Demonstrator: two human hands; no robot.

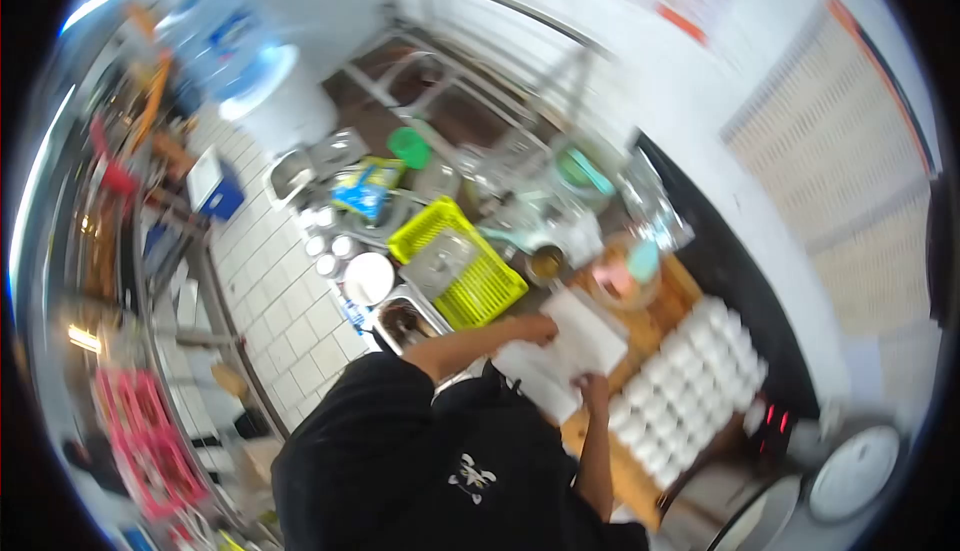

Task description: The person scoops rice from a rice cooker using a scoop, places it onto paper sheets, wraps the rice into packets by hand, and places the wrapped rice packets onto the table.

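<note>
A flat white sheet or board (560, 356) lies on the wooden counter in front of me, too blurred to tell which. Over its far left part is my left hand (537, 329), its fingers curled closed; anything in them is hidden. My right hand (592, 387) is at the sheet's right side, fingers bent down and drawn together against it. What they pinch is too small to make out. Beyond the sheet stand a small cup of brownish contents (545, 264) and a clear bowl (625, 276) with something pink and a pale green item.
Rows of white cups or eggs (690, 381) fill the counter at right. A yellow-green basket (475, 276) with a metal lid and a metal pan (405, 321) of dark food stand at left. Round-lidded appliances (855, 471) are at lower right, with a water jug (225, 31) far left.
</note>
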